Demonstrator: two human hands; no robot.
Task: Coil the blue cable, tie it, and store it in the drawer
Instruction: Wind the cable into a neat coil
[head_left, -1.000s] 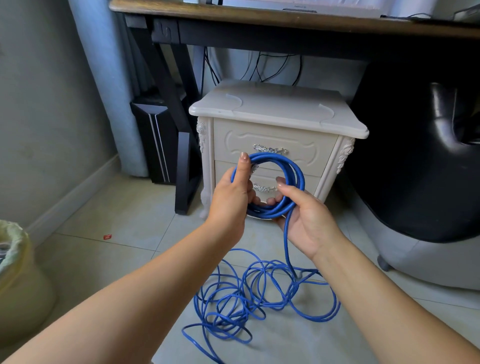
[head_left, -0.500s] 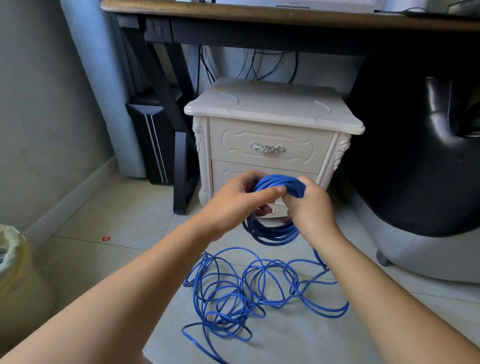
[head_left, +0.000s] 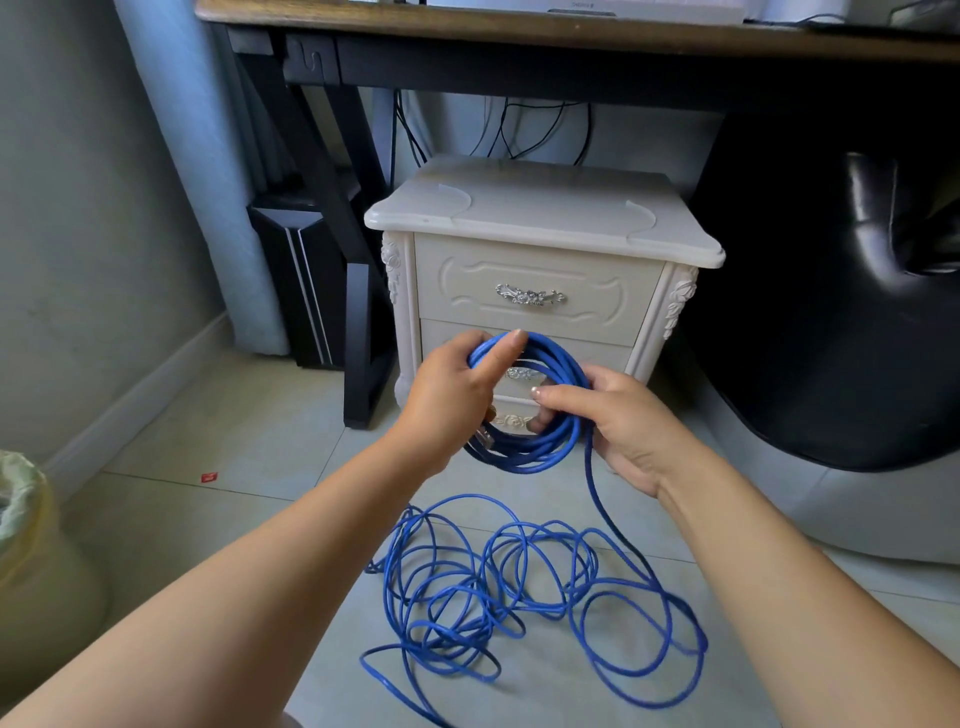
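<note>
A coil of blue cable (head_left: 540, 447) with several loops hangs between my hands in front of the white nightstand (head_left: 540, 228). My left hand (head_left: 452, 395) grips the coil's left side, thumb lying along its top. My right hand (head_left: 618, 421) holds the coil's right side, fingers curled round the strands. From the right hand a single strand drops to a loose tangle of blue cable (head_left: 519, 597) on the floor. The top drawer (head_left: 530, 296), with a silver handle, is shut. The lower drawer front is partly hidden by the coil.
A black desk frame (head_left: 358, 312) and a dark computer tower (head_left: 301, 291) stand left of the nightstand. A black chair (head_left: 831, 312) fills the right side. A lined bin (head_left: 31, 561) sits at the far left. A small red scrap (head_left: 209, 477) lies on the tiles.
The hands, pressed together over the coil half a second ago, have parted and the coil hangs open as a ring again. The strand from the right hand to the floor has shifted.
</note>
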